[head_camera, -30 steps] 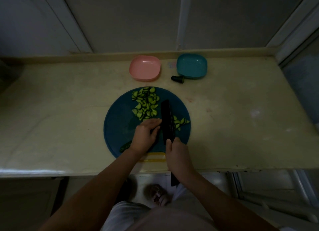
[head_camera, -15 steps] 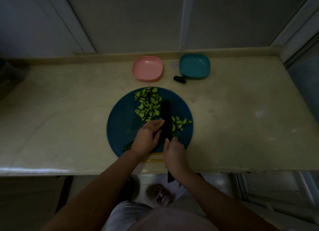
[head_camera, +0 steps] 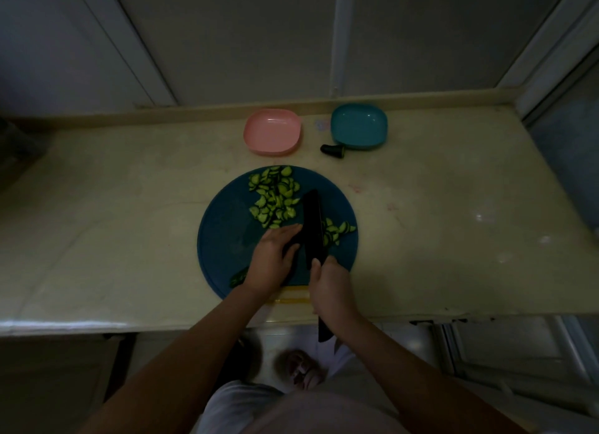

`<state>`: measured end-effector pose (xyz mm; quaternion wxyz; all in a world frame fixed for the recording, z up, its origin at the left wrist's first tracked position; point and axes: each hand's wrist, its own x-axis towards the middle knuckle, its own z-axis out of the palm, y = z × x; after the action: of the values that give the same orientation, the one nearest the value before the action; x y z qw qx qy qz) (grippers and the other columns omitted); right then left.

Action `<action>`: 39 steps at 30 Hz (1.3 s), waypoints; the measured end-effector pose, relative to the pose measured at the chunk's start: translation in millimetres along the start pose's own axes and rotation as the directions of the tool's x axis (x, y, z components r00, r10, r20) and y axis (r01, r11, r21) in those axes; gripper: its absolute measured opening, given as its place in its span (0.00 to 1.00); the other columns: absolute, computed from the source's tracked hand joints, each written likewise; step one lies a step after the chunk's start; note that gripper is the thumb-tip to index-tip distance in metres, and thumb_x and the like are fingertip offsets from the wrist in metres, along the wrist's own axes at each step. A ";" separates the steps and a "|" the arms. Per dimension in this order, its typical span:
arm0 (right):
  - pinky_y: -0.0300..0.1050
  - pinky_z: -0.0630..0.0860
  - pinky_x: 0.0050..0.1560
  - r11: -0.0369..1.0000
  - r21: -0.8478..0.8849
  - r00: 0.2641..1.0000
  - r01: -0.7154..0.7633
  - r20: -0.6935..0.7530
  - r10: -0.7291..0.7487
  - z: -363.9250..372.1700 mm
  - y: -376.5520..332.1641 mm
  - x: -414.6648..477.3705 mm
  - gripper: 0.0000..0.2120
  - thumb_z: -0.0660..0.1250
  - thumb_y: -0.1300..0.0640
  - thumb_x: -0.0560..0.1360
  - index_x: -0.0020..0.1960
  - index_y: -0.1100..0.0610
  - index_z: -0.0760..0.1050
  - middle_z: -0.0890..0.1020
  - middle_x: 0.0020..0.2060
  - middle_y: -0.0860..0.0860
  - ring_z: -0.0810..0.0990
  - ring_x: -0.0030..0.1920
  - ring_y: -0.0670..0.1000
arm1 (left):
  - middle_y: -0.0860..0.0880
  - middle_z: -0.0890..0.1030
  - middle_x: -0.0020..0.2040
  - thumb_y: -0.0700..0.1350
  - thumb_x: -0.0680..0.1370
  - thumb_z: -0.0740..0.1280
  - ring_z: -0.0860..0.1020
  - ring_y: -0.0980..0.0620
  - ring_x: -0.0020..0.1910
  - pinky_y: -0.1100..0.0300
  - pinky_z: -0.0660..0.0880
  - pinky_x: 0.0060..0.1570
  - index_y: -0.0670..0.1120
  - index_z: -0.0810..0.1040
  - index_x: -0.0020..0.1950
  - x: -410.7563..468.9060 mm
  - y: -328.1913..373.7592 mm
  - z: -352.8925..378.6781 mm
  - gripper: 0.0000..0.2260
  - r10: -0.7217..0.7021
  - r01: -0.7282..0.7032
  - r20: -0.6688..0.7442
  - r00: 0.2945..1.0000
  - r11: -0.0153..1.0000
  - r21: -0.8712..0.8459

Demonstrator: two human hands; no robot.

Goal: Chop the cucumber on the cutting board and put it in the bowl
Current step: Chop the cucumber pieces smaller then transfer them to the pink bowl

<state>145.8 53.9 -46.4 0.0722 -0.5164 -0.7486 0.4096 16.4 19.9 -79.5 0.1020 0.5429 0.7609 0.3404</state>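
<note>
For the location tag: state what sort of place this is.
Probably a home kitchen: a pale counter, a round blue cutting board with chopped cucumber, and a knife in the right hand.

Your right hand point(head_camera: 330, 287) gripped the black knife point(head_camera: 312, 226), its blade lying across the round blue cutting board point(head_camera: 223, 236). Your left hand point(head_camera: 272, 258) held the cucumber point(head_camera: 238, 277) just beside the blade. Slices point(head_camera: 274, 200) lay heaped on the board's far side. Beyond it sat a pink bowl point(head_camera: 272, 131) and a teal bowl point(head_camera: 359, 126).
</note>
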 end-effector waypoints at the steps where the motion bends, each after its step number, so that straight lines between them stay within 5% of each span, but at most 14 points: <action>1: 0.43 0.67 0.29 1.000 0.017 1.000 -0.004 0.006 0.004 -1.0 0.3 -0.7 0.13 0.52 0.55 0.81 0.48 0.63 0.69 0.77 0.37 0.57 0.72 0.32 0.52 | 0.43 0.80 0.57 0.34 0.73 0.68 0.77 0.44 0.54 0.66 0.66 0.55 0.40 0.77 0.62 1.2 1.0 0.3 0.17 -0.001 0.001 0.001 1.000 1.000 0.002; 5: 0.44 0.70 0.28 1.000 0.029 1.000 0.001 0.014 -0.001 -6.7 1.3 -5.4 0.13 0.52 0.54 0.81 0.46 0.62 0.68 0.68 0.29 0.47 0.72 0.31 0.52 | 0.42 0.80 0.56 0.34 0.73 0.67 0.77 0.43 0.54 0.66 0.65 0.56 0.39 0.77 0.61 3.9 1.0 3.2 0.16 0.023 -0.023 0.010 1.000 1.000 0.020; 21: 0.55 0.77 0.34 0.998 0.066 0.999 0.022 0.036 -0.024 -14.9 -3.5 -9.0 0.12 0.51 0.53 0.82 0.43 0.58 0.64 0.69 0.30 0.49 0.73 0.29 0.53 | 0.43 0.80 0.58 0.37 0.75 0.65 0.76 0.45 0.53 0.68 0.65 0.54 0.41 0.76 0.63 3.9 -4.8 5.1 0.16 0.043 -0.045 0.038 0.998 0.998 0.043; 28: 0.35 0.60 0.24 0.998 0.030 0.998 0.050 0.021 -0.051 -14.4 0.8 -9.9 0.11 0.52 0.54 0.82 0.43 0.58 0.64 0.67 0.29 0.47 0.66 0.27 0.44 | 0.43 0.80 0.57 0.36 0.74 0.66 0.75 0.45 0.52 0.69 0.64 0.53 0.40 0.77 0.63 4.5 -5.7 6.8 0.16 0.033 -0.034 0.014 0.999 0.999 0.037; 39: 0.40 0.64 0.25 0.999 0.002 0.999 0.044 0.024 -0.044 -8.8 0.7 -12.5 0.12 0.51 0.53 0.82 0.43 0.58 0.64 0.68 0.29 0.48 0.69 0.27 0.49 | 0.42 0.80 0.56 0.34 0.73 0.68 0.77 0.43 0.51 0.68 0.67 0.52 0.39 0.77 0.61 3.6 -4.6 6.6 0.17 0.049 -0.049 0.014 0.999 0.998 0.037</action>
<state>156.6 48.3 -37.2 0.0726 -0.4948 -0.7603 0.4145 15.0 24.9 -86.5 0.0885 0.5655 0.7530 0.3246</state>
